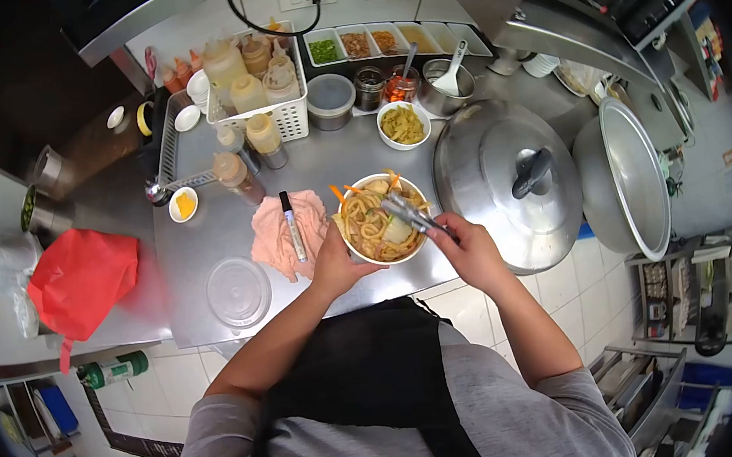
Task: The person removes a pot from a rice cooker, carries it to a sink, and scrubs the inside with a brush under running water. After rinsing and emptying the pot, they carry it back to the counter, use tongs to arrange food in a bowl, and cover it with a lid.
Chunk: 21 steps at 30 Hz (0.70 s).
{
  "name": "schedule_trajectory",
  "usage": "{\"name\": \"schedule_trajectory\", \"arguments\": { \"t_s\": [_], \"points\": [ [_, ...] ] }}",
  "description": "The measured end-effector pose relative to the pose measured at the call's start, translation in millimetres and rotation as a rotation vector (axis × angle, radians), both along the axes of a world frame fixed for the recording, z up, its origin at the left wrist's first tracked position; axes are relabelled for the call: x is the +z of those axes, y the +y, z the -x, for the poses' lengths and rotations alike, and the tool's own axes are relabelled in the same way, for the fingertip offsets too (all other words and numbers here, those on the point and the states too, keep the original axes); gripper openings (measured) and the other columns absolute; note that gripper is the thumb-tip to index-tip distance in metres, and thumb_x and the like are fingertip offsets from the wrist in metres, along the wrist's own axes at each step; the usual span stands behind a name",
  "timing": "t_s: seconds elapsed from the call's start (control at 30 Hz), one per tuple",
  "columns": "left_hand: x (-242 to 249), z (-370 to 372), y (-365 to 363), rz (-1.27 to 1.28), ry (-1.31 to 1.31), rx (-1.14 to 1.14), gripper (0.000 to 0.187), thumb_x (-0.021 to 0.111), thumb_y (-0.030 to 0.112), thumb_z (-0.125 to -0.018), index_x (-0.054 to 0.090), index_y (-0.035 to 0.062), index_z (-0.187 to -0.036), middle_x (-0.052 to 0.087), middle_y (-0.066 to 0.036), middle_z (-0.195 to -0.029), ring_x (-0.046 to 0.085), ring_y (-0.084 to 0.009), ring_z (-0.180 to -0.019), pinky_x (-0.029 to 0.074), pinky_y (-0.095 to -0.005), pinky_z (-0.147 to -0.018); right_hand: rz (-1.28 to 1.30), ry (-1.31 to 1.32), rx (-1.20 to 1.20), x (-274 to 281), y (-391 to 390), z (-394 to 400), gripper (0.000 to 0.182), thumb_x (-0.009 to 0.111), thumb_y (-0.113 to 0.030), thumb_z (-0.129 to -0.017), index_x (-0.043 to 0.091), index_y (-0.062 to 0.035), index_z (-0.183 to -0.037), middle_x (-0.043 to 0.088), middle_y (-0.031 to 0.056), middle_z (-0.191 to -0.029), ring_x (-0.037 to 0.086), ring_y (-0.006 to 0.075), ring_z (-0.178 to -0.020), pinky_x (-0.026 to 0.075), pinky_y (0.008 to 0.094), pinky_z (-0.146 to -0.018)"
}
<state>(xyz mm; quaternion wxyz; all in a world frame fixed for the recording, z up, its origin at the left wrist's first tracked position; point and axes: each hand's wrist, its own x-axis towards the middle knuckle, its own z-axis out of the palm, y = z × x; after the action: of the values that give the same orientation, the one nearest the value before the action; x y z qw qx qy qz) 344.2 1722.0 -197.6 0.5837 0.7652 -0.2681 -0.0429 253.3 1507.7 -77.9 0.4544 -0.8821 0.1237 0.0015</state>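
A white bowl [421,245] full of thick noodles [374,219] with carrot strips and pale vegetable pieces is at the counter's front edge. My left hand [339,265] is closed around its left side. In my right hand [472,249] is a pair of metal tongs [413,215], its tips on the food in the bowl. Left of the bowl lies a crumpled pink cloth [272,237] with a black-capped marker [294,227] on it. A clear round plastic lid [238,292] lies flat near the front edge.
A large lidded steel pot [482,156] stands close on the right, beside a big metal basin [636,176]. Behind are a bowl of green pickles [404,125], a white basket [292,123] of sauce bottles and a topping tray [370,43]. A red bag [85,282] lies left.
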Motion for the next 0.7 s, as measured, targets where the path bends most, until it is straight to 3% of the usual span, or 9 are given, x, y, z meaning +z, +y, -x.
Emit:
{"name": "schedule_trajectory", "arguments": {
  "t_s": [0.03,0.07,0.1,0.2,0.3,0.43,0.5,0.57,0.7],
  "points": [
    [-3,-1,1,-0.015,-0.002,-0.006,0.102,0.094,0.028,-0.053,0.036,0.0014,-0.134,0.052,-0.017,-0.127,0.054,-0.0309,-0.119,0.045,-0.0388,-0.097,0.243,0.024,0.084,16,4,1,0.026,0.061,-0.029,-0.094,0.062,-0.0034,-0.102,0.061,0.0107,-0.062,0.054,0.0217,-0.049,0.042,0.0341,-0.049],
    [-6,-1,2,-0.032,-0.004,-0.015,0.103,0.094,0.029,-0.053,0.036,0.0014,-0.134,0.051,-0.018,-0.128,0.053,-0.0313,-0.12,0.045,-0.0388,-0.098,0.268,-0.003,0.046,23,3,3,0.027,0.063,-0.028,-0.091,0.062,-0.0036,-0.103,0.061,0.0175,-0.063,0.059,0.0279,-0.053,0.045,0.0373,-0.053],
    [-8,-1,3,-0.025,-0.001,-0.001,0.103,0.094,0.029,-0.053,0.036,0.0014,-0.134,0.051,-0.018,-0.128,0.053,-0.0313,-0.12,0.045,-0.0388,-0.098,0.218,-0.011,-0.011,16,-8,4,0.03,0.061,-0.03,-0.093,0.062,-0.0025,-0.103,0.061,0.0108,-0.061,0.055,0.0221,-0.049,0.043,0.0346,-0.049],
    [-8,0,5,-0.046,0.069,-0.004,0.11,0.094,0.032,-0.052,0.032,-0.0006,-0.138,0.05,-0.021,-0.128,0.051,-0.0335,-0.122,0.043,-0.0403,-0.101,-0.093,0.057,-0.205,-5,-51,13,0.034,0.057,-0.035,-0.096,0.062,-0.0013,-0.1,0.054,0.0036,-0.056,0.046,0.0141,-0.044,0.035,0.0294,-0.042],
    [-10,1,7,-0.068,0.044,0.02,0.114,0.094,0.032,-0.052,0.03,-0.0014,-0.14,0.049,-0.021,-0.13,0.049,-0.0338,-0.124,0.042,-0.0403,-0.102,-0.84,0.499,-0.357,-23,-65,42,0.039,0.05,-0.041,-0.099,0.06,-0.0032,-0.097,0.039,-0.0017,-0.054,0.032,0.008,-0.043,0.023,0.0226,-0.037],
    [-11,3,7,-0.052,0.093,0.004,0.117,0.094,0.031,-0.052,0.027,-0.001,-0.142,0.048,-0.022,-0.132,0.048,-0.0341,-0.125,0.041,-0.0403,-0.103,-0.956,0.42,-0.417,-70,-55,59,0.031,0.056,-0.034,-0.098,0.06,-0.0042,-0.103,0.045,-0.001,-0.06,0.035,0.0086,-0.047,0.028,0.0227,-0.041],
    [-7,1,7,-0.074,0.055,0.01,0.117,0.094,0.031,-0.051,0.027,-0.0006,-0.142,0.048,-0.021,-0.133,0.048,-0.0343,-0.126,0.041,-0.0406,-0.104,-0.216,-0.128,-0.113,-97,-70,56,0.026,0.063,-0.026,-0.095,0.06,-0.004,-0.108,0.051,0.0,-0.065,0.043,0.01,-0.054,0.035,0.0236,-0.049],
    [-4,1,6,-0.1,0.034,0.009,0.113,0.094,0.03,-0.052,0.03,0.0002,-0.14,0.049,-0.02,-0.131,0.049,-0.0327,-0.126,0.041,-0.04,-0.103,0.237,-0.095,-0.126,-56,-75,52,0.027,0.07,-0.023,-0.087,0.064,-0.009,-0.109,0.061,0.0048,-0.075,0.056,0.0164,-0.063,0.046,0.0304,-0.06],
    [0,4,-3,0.116,0.115,-0.044,0.104,0.094,0.027,-0.052,0.036,0.0013,-0.134,0.052,-0.015,-0.129,0.052,-0.0288,-0.122,0.043,-0.0376,-0.101,0.808,-0.309,0.158,-11,-80,21,0.03,0.073,-0.026,-0.076,0.067,-0.0139,-0.103,0.065,0.0039,-0.086,0.06,0.0261,-0.07,0.048,0.0364,-0.06]
  ]
}}
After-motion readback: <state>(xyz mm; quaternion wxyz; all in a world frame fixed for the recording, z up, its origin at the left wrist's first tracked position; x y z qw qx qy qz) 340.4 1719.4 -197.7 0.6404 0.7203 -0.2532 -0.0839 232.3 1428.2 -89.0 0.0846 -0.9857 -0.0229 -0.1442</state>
